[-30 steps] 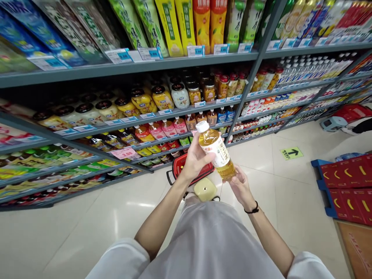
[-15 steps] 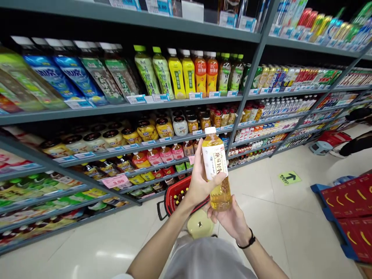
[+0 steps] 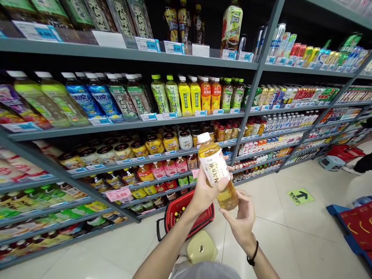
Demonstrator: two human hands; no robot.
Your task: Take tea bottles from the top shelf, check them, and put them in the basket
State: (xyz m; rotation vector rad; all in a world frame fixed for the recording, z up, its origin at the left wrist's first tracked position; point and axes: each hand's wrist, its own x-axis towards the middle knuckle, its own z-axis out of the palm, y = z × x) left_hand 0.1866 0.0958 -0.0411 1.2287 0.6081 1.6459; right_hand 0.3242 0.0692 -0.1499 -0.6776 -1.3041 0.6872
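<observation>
A clear bottle of amber drink with a white cap and a white label is tilted in front of the shelves. My left hand is wrapped round its middle, thumb across the label. Near the bottle's base is my right hand, its fingers curved and apart, with the fingertips close to the lower edge; whether they touch it is hard to tell. A black band is on the right wrist.
Grey shelves of bottles, jars and cans run along the front. Below stands a red basket with small bottles, beside a pale yellow round-cornered object. Red boxes on a blue pallet are at right; a person's leg shows beyond.
The view has tipped up, showing more of the upper shelf. The bottle tilts more, and my right hand has moved from under its base to the right, with its fingers turned upward.
</observation>
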